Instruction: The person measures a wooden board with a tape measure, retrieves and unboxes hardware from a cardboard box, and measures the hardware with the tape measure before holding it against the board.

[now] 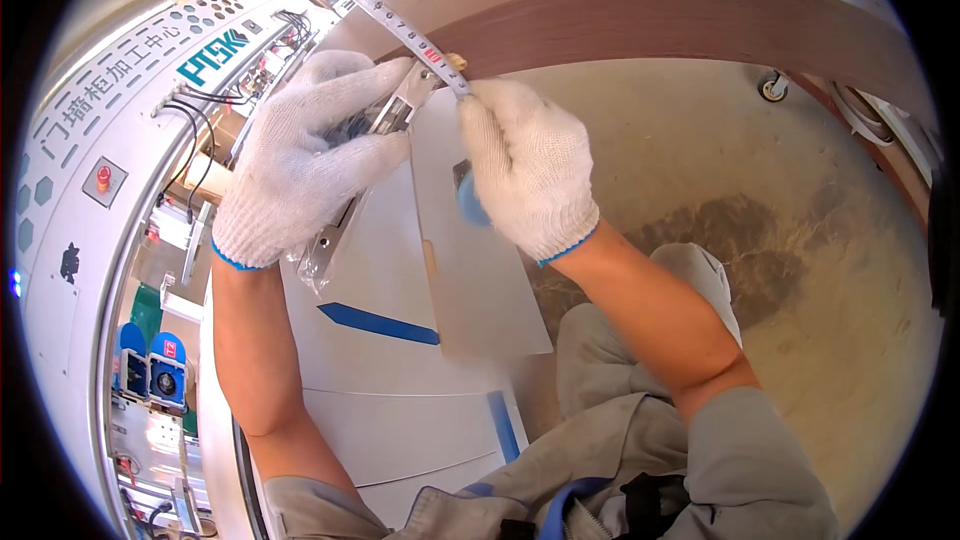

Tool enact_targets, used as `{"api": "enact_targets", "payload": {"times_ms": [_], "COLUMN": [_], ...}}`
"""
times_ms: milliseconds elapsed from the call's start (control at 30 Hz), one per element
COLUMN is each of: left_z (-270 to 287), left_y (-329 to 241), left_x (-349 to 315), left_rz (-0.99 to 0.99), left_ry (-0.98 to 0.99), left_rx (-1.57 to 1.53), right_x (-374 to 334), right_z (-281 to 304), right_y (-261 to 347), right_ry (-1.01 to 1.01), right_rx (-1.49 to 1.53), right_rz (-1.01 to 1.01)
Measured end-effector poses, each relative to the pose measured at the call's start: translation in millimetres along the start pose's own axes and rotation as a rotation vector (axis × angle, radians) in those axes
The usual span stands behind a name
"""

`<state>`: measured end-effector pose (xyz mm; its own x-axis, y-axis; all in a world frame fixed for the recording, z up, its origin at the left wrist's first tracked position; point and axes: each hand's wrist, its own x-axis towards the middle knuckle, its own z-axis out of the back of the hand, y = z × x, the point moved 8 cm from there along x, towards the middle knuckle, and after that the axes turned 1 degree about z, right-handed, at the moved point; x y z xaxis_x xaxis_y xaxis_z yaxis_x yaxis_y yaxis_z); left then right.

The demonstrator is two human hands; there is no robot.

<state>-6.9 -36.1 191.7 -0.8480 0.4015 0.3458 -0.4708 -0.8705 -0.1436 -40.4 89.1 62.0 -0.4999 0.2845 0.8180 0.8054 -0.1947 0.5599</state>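
My left hand (300, 155), in a white knitted glove, is closed round a long silvery metal fitting (398, 108), which looks like a door lock. Clear plastic film (312, 265) hangs from its lower end below the hand. A brassy bit (456, 61) shows at its upper end. My right hand (530, 160), gloved the same way, grips a tape measure (400, 28). The pulled-out blade slants up and left from the fingers, crossing the fitting's upper end. Part of a blue round shape (471, 202) shows under the right hand; the rest is hidden.
Pale panels (480, 290) with blue strips (378, 324) lie beneath my hands. On the left stands a large white machine (90, 130) with a red button (103, 177) and black cables. A brown board edge (640, 20) crosses the far side. A caster wheel (772, 86) stands on the concrete floor.
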Motion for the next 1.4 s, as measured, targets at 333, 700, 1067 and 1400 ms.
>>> {"api": "enact_targets", "payload": {"times_ms": [333,700,1067,1400], "left_z": [1,3,3,-1], "left_y": [1,5,5,7], "left_x": [5,4,2,3], "left_rz": [-0.041,-0.099,-0.097,-0.058], "left_ry": [0.059,0.009,0.033,0.071], "left_rx": [0.027,0.007,-0.01,-0.047], "right_x": [-6,-8,-75,-98], "right_z": [-11,-6,16,21], "right_y": [0,8,-33,-36], "right_ry": [-0.212,-0.188,0.036,0.099], "right_rx": [0.09,0.072,-0.02,-0.002], "right_rz": [-0.145,-0.225,-0.353,-0.411]}}
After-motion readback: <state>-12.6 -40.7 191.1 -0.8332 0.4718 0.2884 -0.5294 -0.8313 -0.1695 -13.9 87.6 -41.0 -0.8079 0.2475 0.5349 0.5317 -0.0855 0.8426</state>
